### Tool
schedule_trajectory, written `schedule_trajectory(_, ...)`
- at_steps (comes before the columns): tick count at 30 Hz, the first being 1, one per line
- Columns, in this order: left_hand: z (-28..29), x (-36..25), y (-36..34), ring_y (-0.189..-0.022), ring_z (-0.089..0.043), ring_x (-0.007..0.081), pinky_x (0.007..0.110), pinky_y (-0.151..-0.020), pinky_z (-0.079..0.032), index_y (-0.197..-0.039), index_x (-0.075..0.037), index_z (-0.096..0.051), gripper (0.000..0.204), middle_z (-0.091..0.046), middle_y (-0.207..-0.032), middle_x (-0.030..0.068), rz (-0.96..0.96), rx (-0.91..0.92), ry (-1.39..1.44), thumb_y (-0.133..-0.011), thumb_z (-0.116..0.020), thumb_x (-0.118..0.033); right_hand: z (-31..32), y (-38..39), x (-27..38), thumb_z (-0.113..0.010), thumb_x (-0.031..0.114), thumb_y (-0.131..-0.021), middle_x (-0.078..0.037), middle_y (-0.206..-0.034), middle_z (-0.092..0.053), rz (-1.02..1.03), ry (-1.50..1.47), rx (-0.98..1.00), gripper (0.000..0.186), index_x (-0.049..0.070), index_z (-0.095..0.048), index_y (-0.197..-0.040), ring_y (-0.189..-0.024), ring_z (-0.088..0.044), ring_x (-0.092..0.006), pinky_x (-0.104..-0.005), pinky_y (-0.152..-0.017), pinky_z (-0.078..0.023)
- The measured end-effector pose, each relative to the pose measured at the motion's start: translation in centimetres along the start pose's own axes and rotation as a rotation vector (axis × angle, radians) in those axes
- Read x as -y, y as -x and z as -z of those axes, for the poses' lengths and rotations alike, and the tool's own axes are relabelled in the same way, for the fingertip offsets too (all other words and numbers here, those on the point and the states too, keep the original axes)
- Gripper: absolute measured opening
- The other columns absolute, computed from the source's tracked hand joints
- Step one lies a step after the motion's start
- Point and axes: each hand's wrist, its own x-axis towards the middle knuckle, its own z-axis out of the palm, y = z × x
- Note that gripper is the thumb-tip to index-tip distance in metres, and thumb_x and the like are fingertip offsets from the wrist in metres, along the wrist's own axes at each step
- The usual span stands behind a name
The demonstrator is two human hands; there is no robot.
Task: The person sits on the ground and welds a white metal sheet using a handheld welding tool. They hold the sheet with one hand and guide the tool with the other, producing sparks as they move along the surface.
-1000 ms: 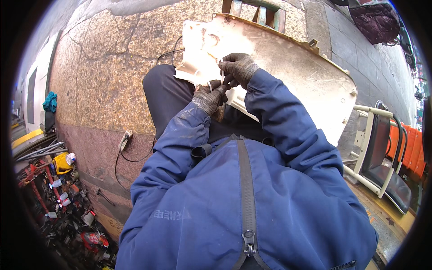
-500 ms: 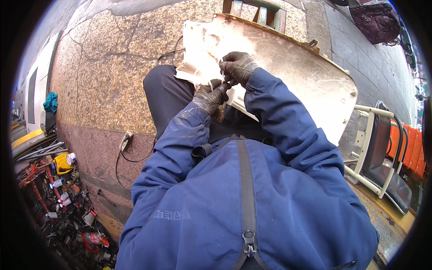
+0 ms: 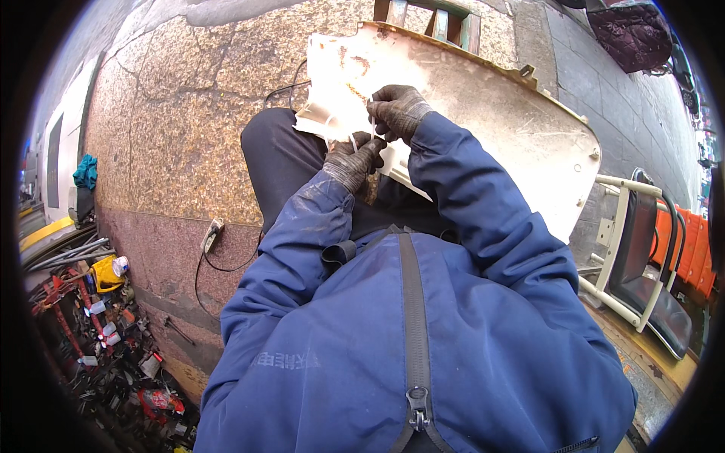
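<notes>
My left hand (image 3: pixel 353 163), in a dark worn glove, is closed with a thin white strip (image 3: pixel 353 142) standing out between its fingers. Just above and to its right, my gloved right hand (image 3: pixel 400 112) pinches a thin white strip (image 3: pixel 373 127) that runs down toward the left fingertips. Whether both bits belong to one strip, I cannot tell. Under and beyond both hands lies a large cream-white curved panel (image 3: pixel 498 121), rust-stained at its upper left, its left end by my knee. The fingertips partly hide what they grip.
A wooden stool (image 3: pixel 470 34) stands at the panel's far edge. To the right is a metal-framed chair (image 3: pixel 630 249) with an orange barrier (image 3: pixel 683 245) behind. A power strip (image 3: pixel 213 232) with a black cord lies left of my leg. Tools and parts (image 3: pixel 113 355) are heaped lower left.
My right hand has shifted very slightly, its fingers a touch further left. My left hand and the panel look unmoved.
</notes>
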Motion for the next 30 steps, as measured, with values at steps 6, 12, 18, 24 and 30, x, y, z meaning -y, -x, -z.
schedule_trajectory(6,-0.24,-0.42,0.02,-0.059,-0.056,0.0128,0.025,-0.053,-0.045,-0.093,0.001,-0.062,0.02,-0.061,-0.07,0.0066,-0.043,-0.049,-0.051,-0.085,-0.061,-0.017,-0.01,-0.35,0.2,-0.059,0.012,-0.081,-0.008,-0.072,-0.06,-0.005,0.011,0.001,0.018,-0.001,-0.059,-0.094,-0.056,-0.057,-0.0163,-0.0327,-0.048,-0.053)
schedule_trajectory(12,-0.25,-0.14,0.16,-0.058,-0.057,0.0126,0.025,-0.053,-0.045,-0.091,0.001,-0.063,0.021,-0.062,-0.068,0.0069,-0.067,-0.116,-0.042,-0.084,-0.064,-0.018,-0.19,-0.53,0.19,-0.059,0.013,-0.08,-0.008,-0.072,-0.06,-0.001,0.007,0.005,0.018,0.0,-0.059,-0.093,-0.056,-0.057,-0.0161,-0.0327,-0.048,-0.052)
schedule_trajectory(18,-0.28,-0.14,0.37,-0.056,-0.057,0.0128,0.025,-0.051,-0.045,-0.09,0.001,-0.063,0.022,-0.062,-0.067,0.0073,-0.074,-0.145,-0.058,-0.083,-0.065,-0.02,-0.28,-0.7,0.01,-0.059,0.012,-0.08,-0.008,-0.071,-0.06,0.003,-0.013,0.028,0.017,0.0,-0.059,-0.091,-0.056,-0.057,-0.0159,-0.032,-0.047,-0.051)
schedule_trajectory(24,-0.26,0.22,0.42,-0.055,-0.057,0.0129,0.025,-0.049,-0.045,-0.088,0.001,-0.064,0.022,-0.062,-0.066,0.0073,-0.066,-0.164,-0.077,-0.083,-0.065,-0.02,-0.42,-0.37,-0.04,-0.059,0.011,-0.08,-0.009,-0.072,-0.06,0.02,-0.021,0.026,0.017,-0.001,-0.059,-0.092,-0.056,-0.057,-0.0163,-0.0326,-0.048,-0.052)
schedule_trajectory(30,-0.6,0.15,0.73,-0.053,-0.057,0.0129,0.025,-0.048,-0.045,-0.087,0.001,-0.064,0.022,-0.062,-0.065,0.0066,-0.063,-0.18,-0.038,-0.082,-0.065,-0.02,-0.54,0.14,0.36,-0.059,0.01,-0.08,-0.009,-0.071,-0.06,0.005,-0.023,0.031,0.017,-0.002,-0.059,-0.092,-0.055,-0.056,-0.0161,-0.032,-0.049,-0.052)
